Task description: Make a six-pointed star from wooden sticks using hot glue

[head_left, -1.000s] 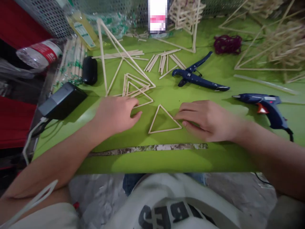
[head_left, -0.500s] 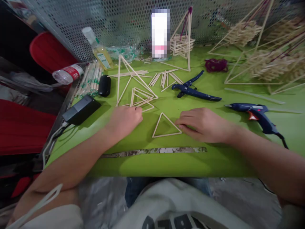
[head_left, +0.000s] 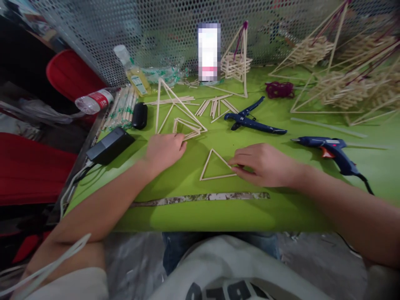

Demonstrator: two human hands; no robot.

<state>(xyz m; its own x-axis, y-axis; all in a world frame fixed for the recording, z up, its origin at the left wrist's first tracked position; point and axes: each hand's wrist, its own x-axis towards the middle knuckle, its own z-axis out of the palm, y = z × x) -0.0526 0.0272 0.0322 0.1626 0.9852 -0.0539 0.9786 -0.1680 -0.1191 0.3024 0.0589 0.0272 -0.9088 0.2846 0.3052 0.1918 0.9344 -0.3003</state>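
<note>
My left hand has its fingers curled at the near side of a stack of small wooden stick triangles, partly covering it. Its fingertips are mostly hidden, but they appear closed on the stack's edge. My right hand pinches the right corner of a single stick triangle, which lies flat on the green table. That corner is covered by the fingers. Behind the stack is a larger stick frame. Short loose sticks lie beyond the single triangle, beside dark blue cutters.
A hot glue gun lies right, near a glue stick. A patterned strip runs along the front. At left are a power bank, a black case and bottles. Stick structures and purple yarn stand behind.
My left hand has moved slightly forward against the stack, and the triangle nearest it now sits closer in. My right fingers reach further left over the single triangle's corner. The view has shifted a little.
</note>
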